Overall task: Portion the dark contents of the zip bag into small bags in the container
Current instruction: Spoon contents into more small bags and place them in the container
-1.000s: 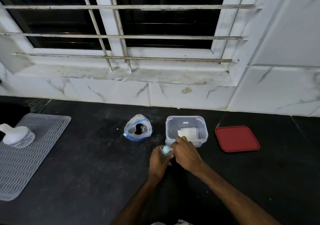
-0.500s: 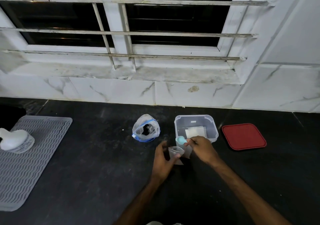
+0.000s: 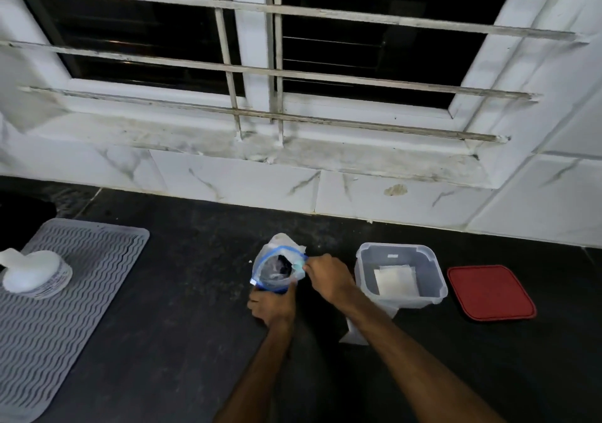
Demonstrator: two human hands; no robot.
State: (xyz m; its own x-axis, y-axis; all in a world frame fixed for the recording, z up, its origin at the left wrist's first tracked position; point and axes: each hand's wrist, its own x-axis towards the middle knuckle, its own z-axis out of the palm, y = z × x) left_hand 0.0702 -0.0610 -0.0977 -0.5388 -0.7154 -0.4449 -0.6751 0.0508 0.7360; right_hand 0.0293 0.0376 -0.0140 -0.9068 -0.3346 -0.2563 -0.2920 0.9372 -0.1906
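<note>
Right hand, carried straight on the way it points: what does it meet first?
Probably the open zip bag: the right hand, pinching a teal scoop, points at its mouth. Depth is unclear.

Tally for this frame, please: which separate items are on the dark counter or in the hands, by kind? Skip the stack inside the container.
zip bag: 1
clear container: 1
red lid: 1
grey mat: 1
white bottle: 1
small bag loose on the counter: 1
scoop in the right hand: 1
Total: 7
</note>
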